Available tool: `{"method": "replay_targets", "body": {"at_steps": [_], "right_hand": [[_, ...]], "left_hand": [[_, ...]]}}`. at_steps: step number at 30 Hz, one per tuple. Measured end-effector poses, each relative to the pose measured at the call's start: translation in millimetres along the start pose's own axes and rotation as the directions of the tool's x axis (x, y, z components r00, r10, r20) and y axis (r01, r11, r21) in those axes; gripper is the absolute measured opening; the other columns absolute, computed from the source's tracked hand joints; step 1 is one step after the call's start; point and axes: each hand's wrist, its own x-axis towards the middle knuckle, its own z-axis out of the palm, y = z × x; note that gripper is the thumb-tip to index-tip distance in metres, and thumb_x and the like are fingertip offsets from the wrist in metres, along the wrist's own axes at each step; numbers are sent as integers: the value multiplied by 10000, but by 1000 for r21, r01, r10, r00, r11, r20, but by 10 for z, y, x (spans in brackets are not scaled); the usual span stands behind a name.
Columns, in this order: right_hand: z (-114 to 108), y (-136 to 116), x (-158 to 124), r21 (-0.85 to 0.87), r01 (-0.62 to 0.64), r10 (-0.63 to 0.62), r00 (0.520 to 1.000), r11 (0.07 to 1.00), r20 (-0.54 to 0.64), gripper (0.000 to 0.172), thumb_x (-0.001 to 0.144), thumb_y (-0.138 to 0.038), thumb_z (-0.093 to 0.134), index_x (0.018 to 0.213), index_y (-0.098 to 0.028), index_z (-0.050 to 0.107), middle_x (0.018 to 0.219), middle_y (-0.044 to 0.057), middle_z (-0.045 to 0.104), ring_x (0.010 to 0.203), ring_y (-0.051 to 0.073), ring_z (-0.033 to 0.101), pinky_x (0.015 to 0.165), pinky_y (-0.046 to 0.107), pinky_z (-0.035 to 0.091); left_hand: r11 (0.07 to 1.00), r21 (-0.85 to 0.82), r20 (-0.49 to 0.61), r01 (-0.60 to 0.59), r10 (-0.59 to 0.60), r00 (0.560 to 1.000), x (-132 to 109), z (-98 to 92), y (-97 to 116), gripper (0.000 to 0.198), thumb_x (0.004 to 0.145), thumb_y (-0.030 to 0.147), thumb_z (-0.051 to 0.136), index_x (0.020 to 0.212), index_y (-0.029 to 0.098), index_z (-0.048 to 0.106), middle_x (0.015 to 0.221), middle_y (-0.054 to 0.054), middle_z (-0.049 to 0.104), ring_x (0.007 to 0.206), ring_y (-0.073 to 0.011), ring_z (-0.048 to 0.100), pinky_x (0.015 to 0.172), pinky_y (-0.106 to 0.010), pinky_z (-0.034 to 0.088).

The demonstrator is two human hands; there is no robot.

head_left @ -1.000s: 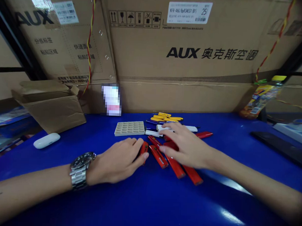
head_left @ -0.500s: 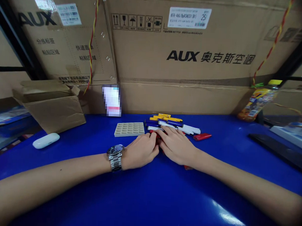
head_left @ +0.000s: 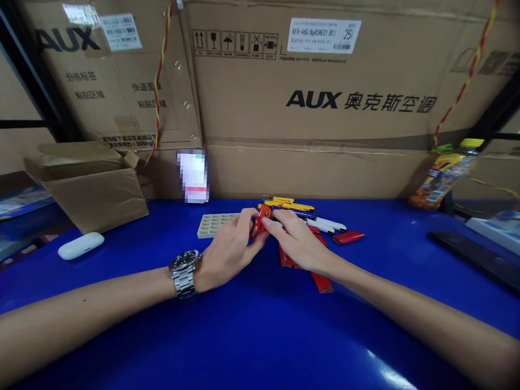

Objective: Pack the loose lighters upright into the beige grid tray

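Observation:
My left hand (head_left: 229, 248), with a steel watch on its wrist, is curled round a short red pen-like piece (head_left: 259, 219) lifted off the blue table (head_left: 254, 333). My right hand (head_left: 298, 242) pinches the same red piece from the right with its fingertips. Under and behind my right hand lies a heap of pens: red ones (head_left: 320, 280), yellow ones (head_left: 292, 204), and white and dark blue ones (head_left: 327, 224). A beige grid tray (head_left: 211, 224) sits just beyond my left hand, partly hidden by it.
A large AUX cardboard carton (head_left: 316, 100) walls off the back. An open small cardboard box (head_left: 88, 184) and a white case (head_left: 81, 245) lie at the left. A drink bottle (head_left: 448, 171) leans at the right, with a dark flat bar (head_left: 476, 259) beside it.
Both hands came together over the pile of pens, then lifted one red piece off the table between them. The left hand moved right and away from me.

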Motion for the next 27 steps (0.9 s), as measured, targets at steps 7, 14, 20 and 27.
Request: {"method": "replay_targets", "body": {"at_steps": [7,14,20,27], "right_hand": [[134,-46,144,517,-101,189,975,850,-119,153,889,-346,431,847,-202,463,820,34,605,766,157,579,743,327,457],[-58,106,164,845,-298,388,914,444,118,312,840,-461,430,650,-215,399,419,-99,257,350,58,190,367,206,221],[-178,48,152,853,-386,474,859,352,193,531,787,-655,358,483,-220,349,341,-89,191,309,53,130,316,214,138],[-185,48,139,863,-382,521,836,332,170,502,800,-583,354,447,-225,348,317,-84,185,281,59,148,300,220,180]], "left_hand": [[998,13,70,-64,62,996,23,-18,-121,406,883,374,515,1196,163,365,1101,-120,554,1008,-237,538,863,-399,463],[900,401,158,173,-254,954,-83,-258,-656,399,933,423,315,1091,113,512,1150,-167,520,1027,-310,503,852,-492,423],[920,350,310,177,-293,905,-119,-250,-771,453,953,431,225,1121,120,509,1061,-144,587,978,-271,545,806,-424,447],[949,315,419,-20,-120,900,-30,-176,-590,454,963,395,204,1072,93,524,1027,-146,578,970,-259,510,854,-433,418]]}}
